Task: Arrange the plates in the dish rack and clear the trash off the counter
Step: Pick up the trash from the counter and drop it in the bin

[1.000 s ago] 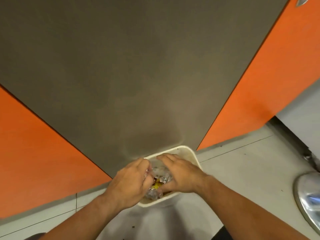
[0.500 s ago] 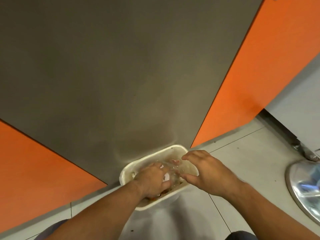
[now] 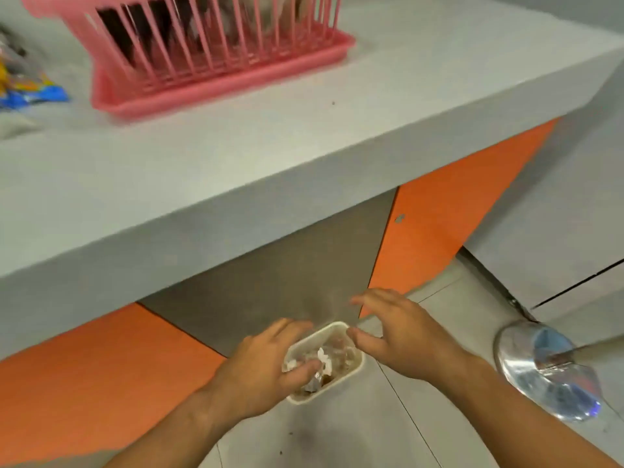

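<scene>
1. The left hand [image 3: 260, 369] hangs over the near-left side of a small white trash bin [image 3: 360, 361]. Its fingers are loosely spread, and it grips nothing I can see.
2. Its thumb [image 3: 302, 372] lies across the bin's opening. I cannot tell whether it touches what is inside.
3. The right hand [image 3: 405, 336] hovers just beside the bin's far-right corner. It is released, with its fingers straight and splayed, and it holds nothing.
4. Crumpled trash [image 3: 326, 356], pale and shiny scraps, fills the bin. The left hand covers part of it, and the pieces are too blurred to name.
5. The bin stands on the tiled floor [image 3: 337, 434], right against a grey panel [image 3: 287, 271] set between orange cabinet doors [image 3: 439, 224].
6. A shiny metal disc-shaped thing [image 3: 540, 373] lies on the floor to the right. What it is, I cannot make out.
7. Above runs the grey counter [image 3: 270, 136], carrying a pink dish rack [image 3: 216, 86] that the top edge cuts off.
8. Plates [image 3: 243, 15] stand behind the rack's bars, smeared by blur, so their number is unclear.
9. At the counter's left edge lie blue and yellow wrappers [image 3: 30, 91], partly out of view.
</scene>
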The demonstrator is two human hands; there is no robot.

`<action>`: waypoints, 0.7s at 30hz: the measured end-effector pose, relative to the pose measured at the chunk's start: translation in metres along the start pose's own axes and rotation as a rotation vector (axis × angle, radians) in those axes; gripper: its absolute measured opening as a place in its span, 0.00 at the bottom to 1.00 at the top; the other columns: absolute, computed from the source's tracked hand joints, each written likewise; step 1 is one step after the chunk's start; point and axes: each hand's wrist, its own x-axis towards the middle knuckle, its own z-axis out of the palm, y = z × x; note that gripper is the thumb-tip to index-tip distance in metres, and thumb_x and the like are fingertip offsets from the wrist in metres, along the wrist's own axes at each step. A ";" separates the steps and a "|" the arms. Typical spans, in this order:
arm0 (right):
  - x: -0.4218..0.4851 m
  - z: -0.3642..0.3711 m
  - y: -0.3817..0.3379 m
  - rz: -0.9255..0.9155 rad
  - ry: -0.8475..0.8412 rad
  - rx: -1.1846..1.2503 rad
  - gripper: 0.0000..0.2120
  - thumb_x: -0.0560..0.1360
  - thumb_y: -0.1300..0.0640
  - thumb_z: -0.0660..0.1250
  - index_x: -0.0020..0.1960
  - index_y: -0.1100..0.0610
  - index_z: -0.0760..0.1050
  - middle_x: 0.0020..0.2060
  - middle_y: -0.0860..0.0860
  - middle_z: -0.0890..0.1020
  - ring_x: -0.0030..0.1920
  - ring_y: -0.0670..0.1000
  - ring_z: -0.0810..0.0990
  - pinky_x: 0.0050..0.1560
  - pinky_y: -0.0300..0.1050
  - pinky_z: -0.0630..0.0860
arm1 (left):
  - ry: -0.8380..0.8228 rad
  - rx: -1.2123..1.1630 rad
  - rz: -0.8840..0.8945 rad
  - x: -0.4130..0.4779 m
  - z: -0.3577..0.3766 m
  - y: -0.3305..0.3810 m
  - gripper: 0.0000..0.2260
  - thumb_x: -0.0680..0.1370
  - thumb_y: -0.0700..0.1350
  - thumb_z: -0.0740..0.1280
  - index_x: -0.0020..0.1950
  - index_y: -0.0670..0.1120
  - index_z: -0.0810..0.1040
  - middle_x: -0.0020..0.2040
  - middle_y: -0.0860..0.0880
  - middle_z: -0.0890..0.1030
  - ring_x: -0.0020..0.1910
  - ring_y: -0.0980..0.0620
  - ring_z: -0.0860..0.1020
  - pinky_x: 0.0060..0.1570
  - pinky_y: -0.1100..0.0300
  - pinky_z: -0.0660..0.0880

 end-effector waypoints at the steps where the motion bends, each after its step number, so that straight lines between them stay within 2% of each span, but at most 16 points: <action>1: -0.009 -0.025 -0.015 -0.013 0.005 0.009 0.23 0.76 0.42 0.65 0.68 0.47 0.70 0.63 0.42 0.75 0.65 0.44 0.70 0.63 0.38 0.67 | 0.020 0.003 0.020 -0.011 -0.025 0.015 0.26 0.75 0.69 0.57 0.70 0.62 0.63 0.65 0.65 0.67 0.58 0.58 0.74 0.58 0.58 0.72; 3: -0.021 -0.080 -0.046 -0.053 0.027 0.012 0.23 0.76 0.41 0.64 0.69 0.47 0.69 0.65 0.42 0.74 0.65 0.43 0.70 0.64 0.39 0.68 | 0.099 0.027 0.055 -0.027 -0.079 0.047 0.27 0.74 0.70 0.55 0.70 0.61 0.65 0.65 0.64 0.68 0.58 0.59 0.75 0.57 0.59 0.73; 6: -0.027 -0.141 -0.085 -0.139 0.036 -0.008 0.24 0.77 0.42 0.63 0.70 0.47 0.68 0.66 0.41 0.72 0.65 0.41 0.69 0.62 0.33 0.64 | 0.212 0.005 0.060 -0.039 -0.139 0.078 0.27 0.74 0.69 0.56 0.69 0.58 0.68 0.63 0.63 0.71 0.57 0.65 0.73 0.58 0.64 0.72; 9: -0.025 -0.193 -0.126 -0.232 0.073 -0.042 0.22 0.78 0.44 0.62 0.70 0.48 0.68 0.66 0.41 0.72 0.65 0.41 0.69 0.63 0.33 0.64 | 0.326 0.020 0.062 -0.059 -0.195 0.099 0.25 0.74 0.69 0.57 0.67 0.59 0.70 0.58 0.66 0.71 0.50 0.70 0.71 0.52 0.71 0.69; 11: -0.020 -0.216 -0.151 -0.273 0.094 -0.036 0.20 0.79 0.46 0.61 0.70 0.48 0.68 0.65 0.41 0.72 0.64 0.40 0.69 0.63 0.32 0.64 | 0.390 0.038 0.032 -0.073 -0.223 0.101 0.23 0.74 0.67 0.59 0.66 0.60 0.69 0.57 0.67 0.70 0.48 0.69 0.72 0.49 0.71 0.71; 14: -0.014 -0.225 -0.179 -0.312 0.089 -0.044 0.19 0.80 0.48 0.60 0.69 0.49 0.69 0.65 0.40 0.72 0.64 0.40 0.69 0.64 0.33 0.65 | 0.455 0.061 -0.014 -0.094 -0.249 0.092 0.21 0.75 0.65 0.61 0.66 0.60 0.69 0.57 0.67 0.71 0.49 0.65 0.73 0.46 0.69 0.73; 21: 0.030 -0.193 -0.242 -0.334 0.046 -0.075 0.18 0.80 0.46 0.59 0.69 0.47 0.69 0.67 0.40 0.71 0.65 0.41 0.70 0.67 0.38 0.66 | 0.541 0.070 -0.097 -0.118 -0.290 0.034 0.20 0.76 0.65 0.58 0.64 0.59 0.71 0.57 0.67 0.70 0.50 0.63 0.74 0.47 0.68 0.74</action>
